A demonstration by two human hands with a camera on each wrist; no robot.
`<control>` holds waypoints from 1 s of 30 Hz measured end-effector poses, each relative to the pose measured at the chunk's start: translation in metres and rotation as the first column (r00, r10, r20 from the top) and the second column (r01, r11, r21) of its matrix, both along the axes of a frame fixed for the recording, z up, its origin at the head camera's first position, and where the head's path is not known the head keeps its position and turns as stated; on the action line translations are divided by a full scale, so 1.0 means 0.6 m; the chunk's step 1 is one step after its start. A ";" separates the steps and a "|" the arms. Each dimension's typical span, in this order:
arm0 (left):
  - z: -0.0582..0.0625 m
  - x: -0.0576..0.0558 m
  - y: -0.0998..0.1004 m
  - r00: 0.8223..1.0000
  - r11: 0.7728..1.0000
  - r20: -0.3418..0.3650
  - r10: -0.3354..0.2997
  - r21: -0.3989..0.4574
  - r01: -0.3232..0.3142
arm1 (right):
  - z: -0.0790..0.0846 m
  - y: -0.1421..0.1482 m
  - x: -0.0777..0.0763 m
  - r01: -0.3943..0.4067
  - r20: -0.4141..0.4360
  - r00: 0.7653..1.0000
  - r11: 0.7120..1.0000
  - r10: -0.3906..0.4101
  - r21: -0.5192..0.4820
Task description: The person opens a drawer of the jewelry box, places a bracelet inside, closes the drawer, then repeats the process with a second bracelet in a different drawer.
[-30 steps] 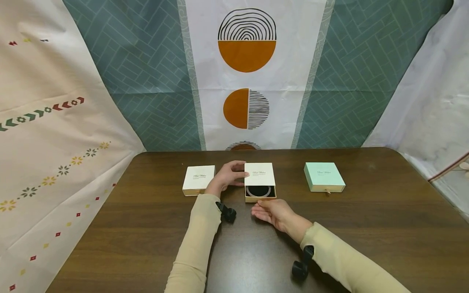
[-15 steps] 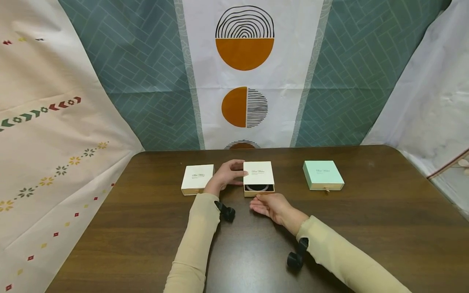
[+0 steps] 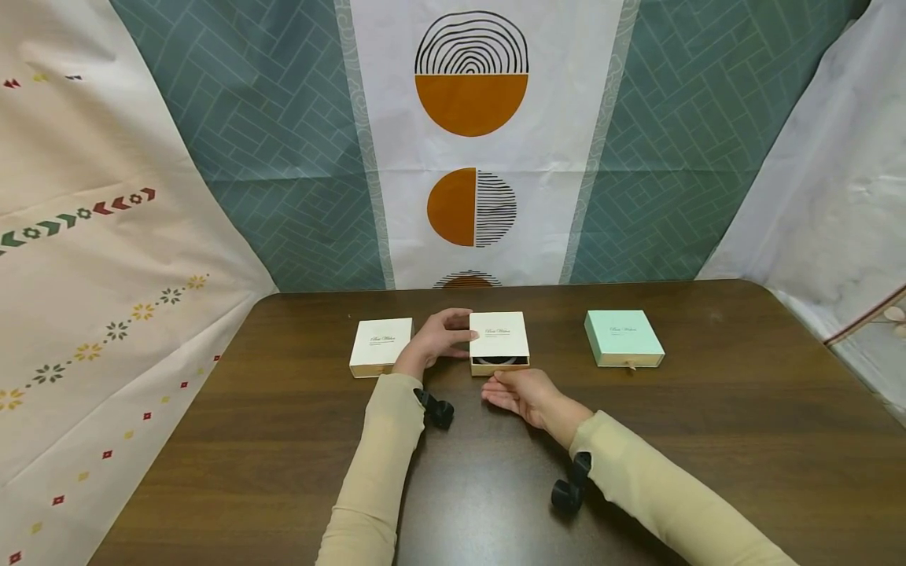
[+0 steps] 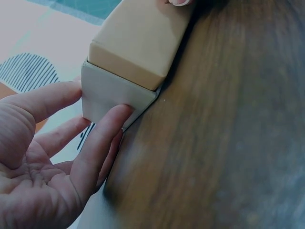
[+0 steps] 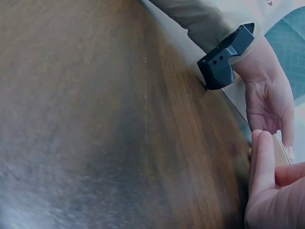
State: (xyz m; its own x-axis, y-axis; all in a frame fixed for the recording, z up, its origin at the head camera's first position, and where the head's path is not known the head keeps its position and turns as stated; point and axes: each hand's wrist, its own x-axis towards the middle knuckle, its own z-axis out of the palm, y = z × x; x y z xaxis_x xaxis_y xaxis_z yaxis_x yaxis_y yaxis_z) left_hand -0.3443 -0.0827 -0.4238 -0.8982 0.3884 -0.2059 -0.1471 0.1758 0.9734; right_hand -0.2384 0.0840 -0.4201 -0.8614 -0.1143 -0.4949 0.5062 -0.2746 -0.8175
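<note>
In the head view, a white drawer-style gift box [image 3: 499,334] stands mid-table, its drawer [image 3: 499,369] pulled slightly out at the front. A sliver of black lining and part of a pale ring-shaped item [image 3: 499,361] show in the gap. My left hand [image 3: 440,338] holds the box's white sleeve from the left; the left wrist view shows the fingers [image 4: 107,138] and thumb around its end. At the drawer's front edge, my right hand [image 3: 522,395] touches with its fingertips, the other fingers fairly straight. The right wrist view hides most of the box behind the right hand.
A second white box [image 3: 381,344] sits left of my left hand, closed. Further right stands a mint-green box [image 3: 624,338] with a small tab at its front. All rest on a brown wooden table [image 3: 283,472] with a hanging cloth behind its back edge.
The drawer has slid back into the sleeve, covering most of the ring-shaped item. My right hand has moved forward with it. The left hand keeps its hold.
</note>
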 end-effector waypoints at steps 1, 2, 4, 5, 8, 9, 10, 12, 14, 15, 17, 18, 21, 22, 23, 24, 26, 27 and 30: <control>0.000 0.000 0.000 1.000 1.000 0.001 0.001 -0.001 -0.001 | 0.000 0.000 -0.001 -0.001 0.001 1.000 1.000 0.001 -0.001; 0.000 0.000 0.000 1.000 1.000 0.002 0.003 -0.002 -0.003 | 0.000 0.000 -0.003 0.003 0.004 1.000 1.000 -0.003 -0.001; 0.000 0.000 0.000 1.000 1.000 0.002 0.003 -0.004 -0.003 | 0.000 0.001 -0.006 0.009 0.011 1.000 1.000 -0.009 0.000; 0.000 0.000 0.000 1.000 1.000 0.000 0.002 -0.005 -0.002 | 0.000 0.001 -0.008 0.012 0.016 1.000 1.000 -0.012 0.002; 0.005 0.004 -0.001 1.000 1.000 0.002 -0.010 -0.002 0.010 | -0.001 0.001 -0.013 0.013 0.019 1.000 1.000 -0.013 0.001; 0.006 0.004 -0.001 1.000 1.000 0.001 -0.011 0.000 0.011 | -0.002 0.002 -0.015 0.009 0.016 1.000 1.000 -0.009 0.000; 0.006 0.004 -0.001 1.000 1.000 0.001 -0.012 0.002 0.012 | -0.002 0.002 -0.016 0.005 0.015 1.000 1.000 -0.005 -0.001; 0.007 0.004 0.000 1.000 1.000 0.004 -0.012 0.003 0.012 | -0.001 0.002 -0.018 -0.001 0.012 1.000 1.000 0.002 -0.005; 0.003 0.001 0.000 1.000 1.000 0.004 -0.004 0.002 0.004 | 0.000 0.002 -0.020 -0.006 0.012 1.000 1.000 0.006 -0.006; 0.004 0.001 0.000 1.000 1.000 0.004 -0.004 0.000 0.004 | 0.001 0.002 -0.020 -0.007 0.013 1.000 1.000 0.008 -0.006; 0.005 0.001 -0.001 1.000 1.000 0.006 -0.004 -0.003 0.004 | 0.002 0.002 -0.021 -0.014 0.015 1.000 1.000 0.014 -0.003; 0.006 0.002 -0.001 1.000 1.000 0.007 -0.005 -0.006 0.005 | 0.003 0.003 -0.022 -0.020 0.015 1.000 1.000 0.020 -0.002; 0.008 0.002 -0.002 1.000 1.000 0.008 -0.007 -0.011 0.007 | 0.004 0.005 -0.023 -0.037 0.017 0.999 0.999 0.037 0.000; 0.008 0.002 -0.002 1.000 1.000 0.009 -0.007 -0.012 0.007 | 0.004 0.006 -0.023 -0.042 0.015 0.999 0.999 0.042 -0.001; 0.008 0.002 -0.003 1.000 1.000 0.010 -0.008 -0.013 0.008 | 0.004 0.007 -0.024 -0.047 0.015 0.999 0.999 0.047 -0.002; 0.008 0.001 -0.003 1.000 1.000 0.012 -0.008 -0.011 0.008 | 0.004 0.007 -0.024 -0.053 0.014 0.999 0.999 0.053 -0.001; 0.008 0.001 -0.003 1.000 1.000 0.016 -0.007 -0.011 0.008 | 0.003 0.008 -0.026 -0.059 0.013 0.998 0.998 0.059 -0.001; 0.007 0.001 -0.003 1.000 1.000 0.017 -0.007 -0.011 0.007 | 0.003 0.008 -0.026 -0.062 0.013 0.998 0.998 0.062 0.000; 0.008 0.001 -0.003 1.000 1.000 0.015 -0.007 -0.015 0.007 | 0.004 0.009 -0.027 -0.067 0.016 0.998 0.998 0.067 0.004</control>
State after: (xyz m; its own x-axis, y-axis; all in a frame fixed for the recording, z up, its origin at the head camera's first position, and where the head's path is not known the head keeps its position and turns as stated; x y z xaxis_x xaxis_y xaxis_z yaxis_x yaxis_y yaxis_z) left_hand -0.3434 -0.0846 -0.4192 -0.8921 0.3918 -0.2251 -0.1604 0.1912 0.9684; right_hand -0.2549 0.0893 -0.4179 -0.8437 -0.1692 -0.5095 0.5366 -0.2363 -0.8101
